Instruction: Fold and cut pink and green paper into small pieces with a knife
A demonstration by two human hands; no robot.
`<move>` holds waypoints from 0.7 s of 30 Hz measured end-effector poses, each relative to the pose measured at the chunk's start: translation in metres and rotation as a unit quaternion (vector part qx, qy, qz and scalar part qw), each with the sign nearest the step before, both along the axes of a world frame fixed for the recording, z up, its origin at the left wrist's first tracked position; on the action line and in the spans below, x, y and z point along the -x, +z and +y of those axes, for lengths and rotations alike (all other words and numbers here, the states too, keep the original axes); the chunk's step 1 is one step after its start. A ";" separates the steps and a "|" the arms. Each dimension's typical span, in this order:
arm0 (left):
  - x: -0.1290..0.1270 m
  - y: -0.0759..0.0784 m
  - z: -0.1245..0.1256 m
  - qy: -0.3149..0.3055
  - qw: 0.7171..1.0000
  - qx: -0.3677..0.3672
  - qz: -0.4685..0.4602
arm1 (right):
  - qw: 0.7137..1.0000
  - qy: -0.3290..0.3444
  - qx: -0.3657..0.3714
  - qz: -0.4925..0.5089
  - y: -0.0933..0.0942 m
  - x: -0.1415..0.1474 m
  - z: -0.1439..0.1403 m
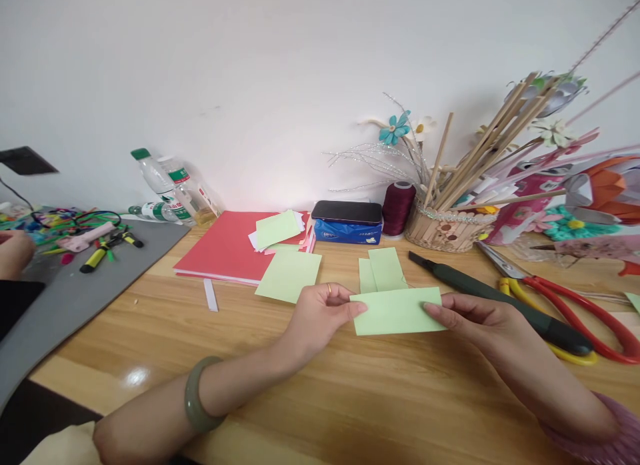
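Note:
A light green paper rectangle, wider than it is tall, is held up above the wooden table between both hands. My left hand pinches its left end, thumb in front and fingers behind. At the right end my right hand grips it the same way. Just behind lie two smaller green paper pieces, partly overlapping. A larger green sheet rests to their left, its edge reaching the red paper stack.
To the right lie a dark green knife-like tool and red-handled scissors. Behind stand a stick basket, a maroon thread spool and a phone on a blue tissue pack. Another person's hand is far left.

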State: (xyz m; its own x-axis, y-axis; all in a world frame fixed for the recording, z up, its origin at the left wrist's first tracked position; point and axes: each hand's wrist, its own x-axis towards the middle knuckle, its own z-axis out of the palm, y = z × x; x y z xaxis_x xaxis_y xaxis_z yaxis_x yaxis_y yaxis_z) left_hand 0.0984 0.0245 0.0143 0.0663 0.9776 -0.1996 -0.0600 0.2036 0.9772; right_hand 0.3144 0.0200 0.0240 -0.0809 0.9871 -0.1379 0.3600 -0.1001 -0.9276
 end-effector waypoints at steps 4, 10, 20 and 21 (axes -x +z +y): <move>0.000 0.000 0.000 0.003 1.000 0.003 0.001 | 0.999 -0.032 -0.006 0.013 0.000 0.004 -0.003; 0.000 -0.001 0.000 -0.010 1.000 -0.006 0.000 | 0.999 -0.015 0.007 0.027 -0.003 0.002 -0.001; 0.004 -0.002 0.003 -0.059 0.992 -0.036 0.102 | 0.999 0.049 0.003 -0.024 -0.012 -0.008 0.004; 0.004 -0.003 0.002 -0.081 0.989 -0.031 0.123 | 0.998 0.057 0.003 -0.031 -0.013 -0.008 0.004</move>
